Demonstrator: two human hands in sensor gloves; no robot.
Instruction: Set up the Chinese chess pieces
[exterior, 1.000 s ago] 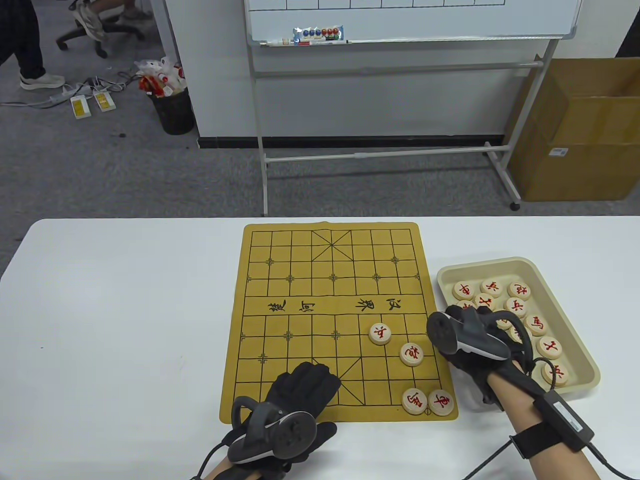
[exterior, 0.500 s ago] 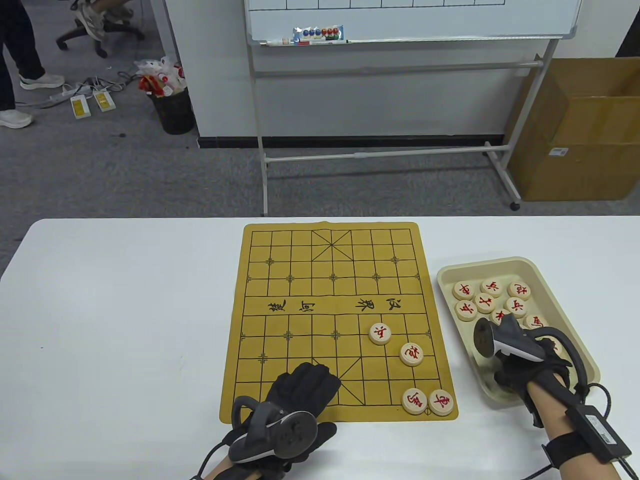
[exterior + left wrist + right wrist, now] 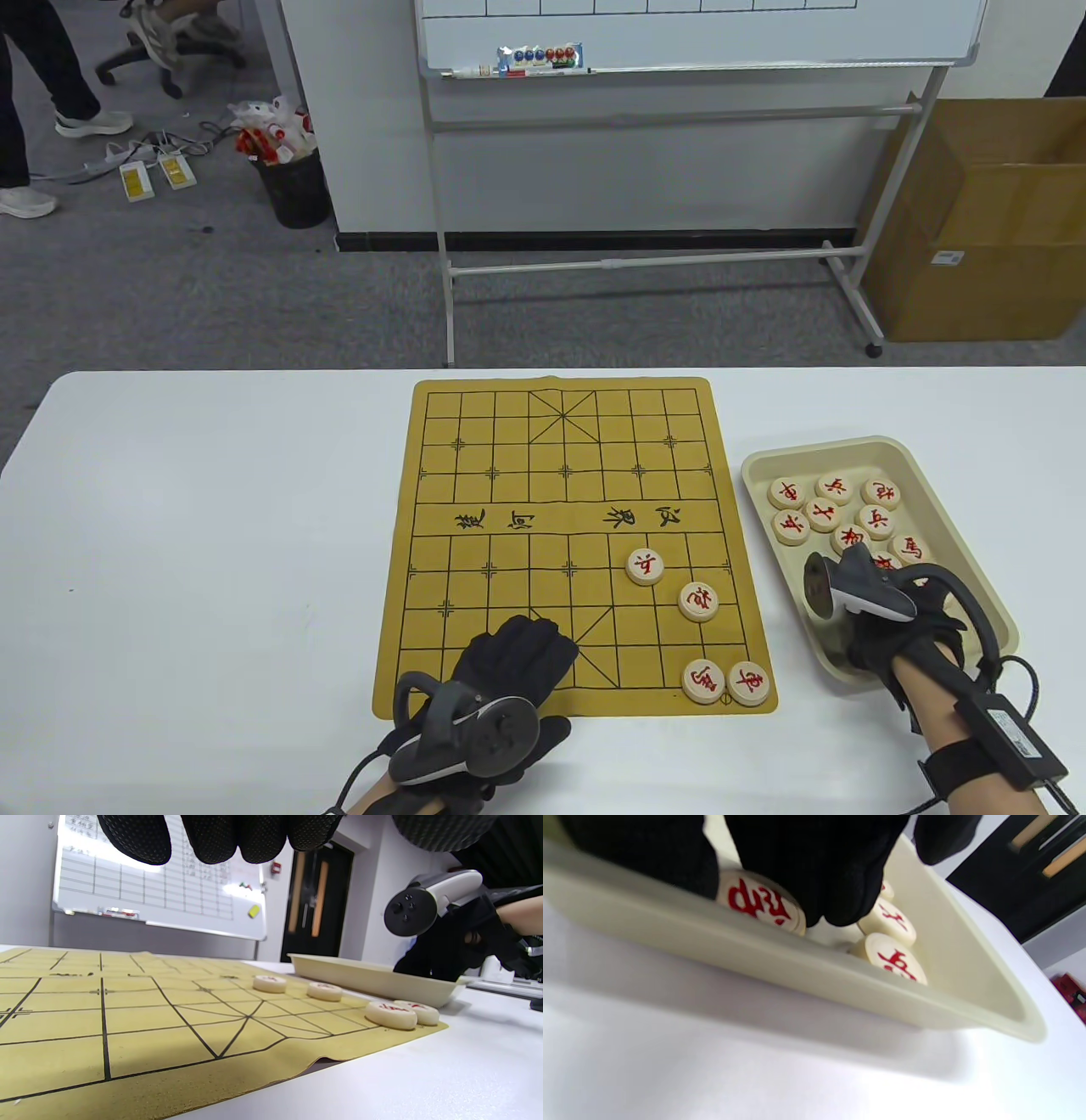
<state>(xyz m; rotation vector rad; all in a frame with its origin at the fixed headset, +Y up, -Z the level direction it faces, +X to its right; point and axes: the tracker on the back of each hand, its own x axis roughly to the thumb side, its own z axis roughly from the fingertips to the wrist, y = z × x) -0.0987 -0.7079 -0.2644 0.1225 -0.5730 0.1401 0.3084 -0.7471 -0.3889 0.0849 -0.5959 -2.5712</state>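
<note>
Reaching into the near end of the cream tray (image 3: 882, 448), the right hand (image 3: 891, 632) has its grip narrowed on a red-lettered piece (image 3: 759, 902), fingers (image 3: 818, 870) touching it. The left hand (image 3: 501, 671) rests flat on the board's (image 3: 509, 475) near edge, grip wide and holding nothing. Four pieces (image 3: 697, 601) sit on the board's near right part, on the white worktop (image 3: 212, 552).

White table (image 3: 212, 526): bears yellow xiangqi board mat (image 3: 509, 475), with cream tray (image 3: 942, 509) just beside its right edge.
</note>
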